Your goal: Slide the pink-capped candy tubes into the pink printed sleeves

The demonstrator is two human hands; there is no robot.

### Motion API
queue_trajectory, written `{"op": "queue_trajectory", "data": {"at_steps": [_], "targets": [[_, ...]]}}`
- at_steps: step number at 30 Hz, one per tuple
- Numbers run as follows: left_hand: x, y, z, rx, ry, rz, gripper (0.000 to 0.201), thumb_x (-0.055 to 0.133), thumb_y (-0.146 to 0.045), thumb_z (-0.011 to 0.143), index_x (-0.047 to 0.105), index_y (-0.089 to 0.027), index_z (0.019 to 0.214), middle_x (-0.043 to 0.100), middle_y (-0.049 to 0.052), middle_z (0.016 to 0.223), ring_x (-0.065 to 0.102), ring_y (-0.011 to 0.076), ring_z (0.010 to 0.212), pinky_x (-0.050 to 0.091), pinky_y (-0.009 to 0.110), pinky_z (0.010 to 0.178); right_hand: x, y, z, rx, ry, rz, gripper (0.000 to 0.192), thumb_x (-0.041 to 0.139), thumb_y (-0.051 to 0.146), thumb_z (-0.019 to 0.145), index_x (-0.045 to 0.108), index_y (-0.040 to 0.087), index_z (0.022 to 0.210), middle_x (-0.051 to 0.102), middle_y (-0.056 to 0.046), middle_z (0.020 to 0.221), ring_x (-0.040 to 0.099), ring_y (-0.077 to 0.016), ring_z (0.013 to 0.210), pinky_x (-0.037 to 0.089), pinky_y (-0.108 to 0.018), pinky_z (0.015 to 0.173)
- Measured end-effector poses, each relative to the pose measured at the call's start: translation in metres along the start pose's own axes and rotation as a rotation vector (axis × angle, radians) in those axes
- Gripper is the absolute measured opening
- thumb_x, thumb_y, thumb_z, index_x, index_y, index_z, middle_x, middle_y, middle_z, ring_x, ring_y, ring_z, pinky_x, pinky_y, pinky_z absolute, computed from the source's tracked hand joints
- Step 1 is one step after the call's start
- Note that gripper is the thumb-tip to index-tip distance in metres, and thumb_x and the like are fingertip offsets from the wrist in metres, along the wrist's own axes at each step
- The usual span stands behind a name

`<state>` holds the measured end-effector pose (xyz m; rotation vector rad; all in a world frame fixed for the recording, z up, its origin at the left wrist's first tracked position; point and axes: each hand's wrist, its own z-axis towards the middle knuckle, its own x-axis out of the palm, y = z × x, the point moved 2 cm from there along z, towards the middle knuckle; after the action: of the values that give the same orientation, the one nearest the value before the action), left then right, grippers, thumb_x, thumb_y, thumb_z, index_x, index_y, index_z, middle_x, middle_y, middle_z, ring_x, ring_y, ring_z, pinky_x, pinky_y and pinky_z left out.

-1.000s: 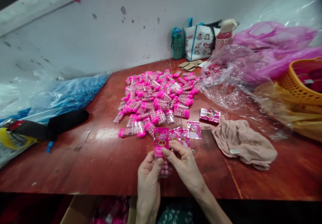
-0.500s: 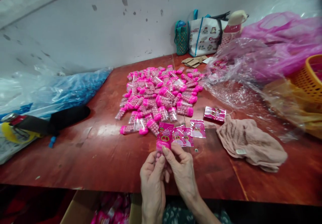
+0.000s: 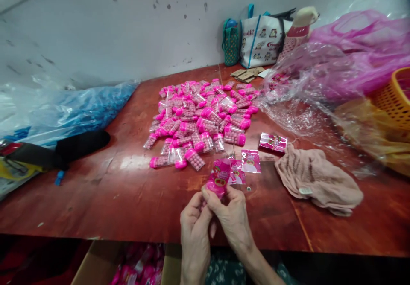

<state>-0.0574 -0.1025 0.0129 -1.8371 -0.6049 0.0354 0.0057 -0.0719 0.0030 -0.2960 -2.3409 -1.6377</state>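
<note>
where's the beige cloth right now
In the head view the beige cloth lies crumpled on the red table, on the person's right, just below the small pink packet and in front of the clear plastic sheet.

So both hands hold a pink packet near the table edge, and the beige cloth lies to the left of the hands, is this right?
Not quite. The head view shows both hands, left and right, holding the pink packet, but the beige cloth lies to their right, not left.

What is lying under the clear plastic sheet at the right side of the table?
Under the clear plastic sheet, near its far edge, a few pink packets show through. Elsewhere only the red table shows; its folds blur anything more.
</note>
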Motion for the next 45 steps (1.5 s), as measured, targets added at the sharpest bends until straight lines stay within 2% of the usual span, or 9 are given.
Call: {"op": "queue_trajectory", "data": {"at_steps": [5, 11, 18, 26, 33, 35, 40, 43, 45], "targets": [[-0.004, -0.007, 0.008, -0.073, 0.007, -0.098, 0.016, 0.068, -0.026, 0.07, 0.058, -0.014, 0.071, 0.047, -0.005, 0.053, 0.036, 0.0019, 0.038, 0.024, 0.012, 0.034, -0.003, 0.002, 0.001, -0.088, 0.075, 0.073, 0.028, 0.06, 0.042, 0.077, 0.061, 0.015, 0.084, 0.052, 0.004, 0.057, 0.041, -0.0054, 0.038, 0.035, -0.017, 0.032], [-0.002, -0.01, 0.007, -0.087, 0.073, -0.043, 0.011, 0.063, -0.022, 0.075, 0.058, -0.013, 0.073, 0.055, -0.001, 0.056, 0.046, 0.0043, 0.04, 0.023, 0.011, 0.032, -0.015, 0.004, 0.007, -0.146, 0.124, 0.058, 0.032, 0.052, 0.04, 0.084, 0.06, 0.014, 0.066, 0.045, 0.005, 0.051, 0.041, -0.0061, 0.043, 0.034, -0.017, 0.039], [-0.002, -0.009, 0.002, 0.008, -0.083, -0.119, 0.011, 0.065, -0.02, 0.073, 0.056, -0.015, 0.076, 0.049, -0.006, 0.054, 0.038, 0.0007, 0.038, 0.027, 0.009, 0.034, 0.002, -0.007, -0.005, -0.165, 0.074, 0.041, 0.029, 0.049, 0.036, 0.087, 0.063, 0.016, 0.072, 0.039, 0.007, 0.046, 0.035, -0.0049, 0.038, 0.03, -0.016, 0.035], [0.005, -0.001, 0.007, -0.039, 0.083, -0.037, 0.012, 0.06, -0.026, 0.078, 0.054, -0.016, 0.078, 0.045, -0.006, 0.05, 0.038, 0.0022, 0.036, 0.021, 0.01, 0.031, -0.006, -0.008, 0.008, 0.022, 0.139, 0.308, 0.024, 0.057, 0.041, 0.08, 0.053, 0.018, 0.075, 0.045, 0.009, 0.043, 0.033, -0.0041, 0.025, 0.028, -0.015, 0.024], [0.003, 0.002, 0.003, -0.048, -0.058, -0.18, 0.011, 0.064, -0.021, 0.074, 0.057, -0.016, 0.081, 0.044, -0.008, 0.054, 0.03, -0.001, 0.033, 0.022, 0.01, 0.031, 0.001, -0.009, -0.001, -0.151, -0.008, 0.048, 0.02, 0.053, 0.033, 0.084, 0.061, 0.016, 0.078, 0.059, 0.0, 0.067, 0.055, -0.0105, 0.064, 0.045, -0.019, 0.056], [0.003, 0.003, 0.008, -0.066, -0.043, -0.235, 0.012, 0.064, -0.021, 0.074, 0.06, -0.016, 0.083, 0.049, -0.006, 0.056, 0.038, 0.0005, 0.036, 0.027, 0.01, 0.032, 0.002, -0.006, -0.002, -0.187, 0.008, -0.059, 0.021, 0.049, 0.033, 0.086, 0.062, 0.017, 0.081, 0.06, -0.001, 0.073, 0.056, -0.0127, 0.07, 0.046, -0.021, 0.061], [-0.004, 0.011, 0.022, -0.107, -0.095, -0.331, 0.017, 0.067, -0.027, 0.071, 0.066, -0.014, 0.081, 0.066, 0.003, 0.077, 0.061, 0.0103, 0.069, 0.049, 0.019, 0.067, 0.002, 0.01, -0.004, -0.357, 0.13, -0.394, 0.02, 0.049, 0.026, 0.086, 0.056, 0.02, 0.105, 0.059, -0.005, 0.099, 0.054, -0.0175, 0.091, 0.045, -0.03, 0.082], [-0.011, 0.015, 0.026, -0.172, -0.024, -0.254, 0.03, 0.061, -0.041, 0.074, 0.068, -0.013, 0.082, 0.066, 0.005, 0.075, 0.061, 0.0128, 0.068, 0.049, 0.022, 0.066, -0.001, 0.007, -0.002, -0.43, 0.104, -0.569, 0.022, 0.04, 0.018, 0.09, 0.054, 0.017, 0.106, 0.058, -0.007, 0.098, 0.055, -0.0174, 0.091, 0.046, -0.032, 0.083], [-0.017, 0.013, 0.025, -0.114, 0.013, -0.111, 0.04, 0.055, -0.049, 0.076, 0.067, -0.012, 0.087, 0.066, 0.007, 0.075, 0.061, 0.0141, 0.066, 0.048, 0.022, 0.058, -0.004, 0.002, 0.002, -0.516, 0.061, -0.677, 0.025, 0.035, 0.014, 0.091, 0.053, 0.014, 0.109, 0.059, -0.01, 0.095, 0.057, -0.0178, 0.086, 0.049, -0.031, 0.077]]}}
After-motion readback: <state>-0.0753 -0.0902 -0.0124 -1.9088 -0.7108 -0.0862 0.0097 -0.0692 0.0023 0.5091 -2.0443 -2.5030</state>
